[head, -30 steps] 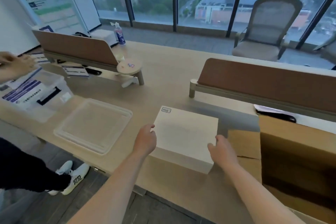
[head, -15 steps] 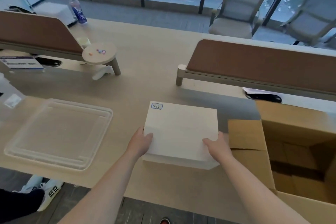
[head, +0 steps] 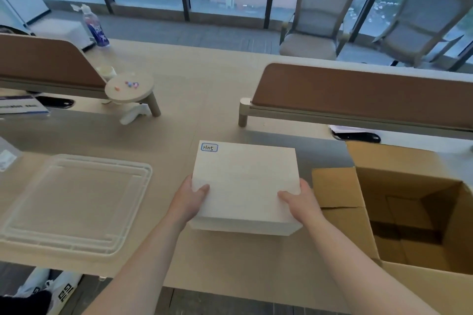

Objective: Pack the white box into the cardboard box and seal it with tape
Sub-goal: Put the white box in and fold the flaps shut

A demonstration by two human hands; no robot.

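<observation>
A white box (head: 244, 179) with a small blue-edged label at its far left corner is in the middle of the desk, its near edge raised toward me. My left hand (head: 189, 202) grips its near left side, thumb on top. My right hand (head: 299, 202) grips the near right side the same way. Right beside it stands an open cardboard box (head: 419, 215), its flaps spread and its inside dark. No tape is in view.
A clear plastic tray lid (head: 74, 202) lies at the left. Two brown desk dividers (head: 358, 94) run across the desk behind the boxes. A small round stand (head: 129, 88) and a spray bottle (head: 96, 29) sit at the far left. Someone's shoes (head: 51, 289) show below the desk edge.
My hands closed on the white box's near corners, thumbs coming onto its top, and its near edge rose. The view swung right and down, showing more of the cardboard box's inside.
</observation>
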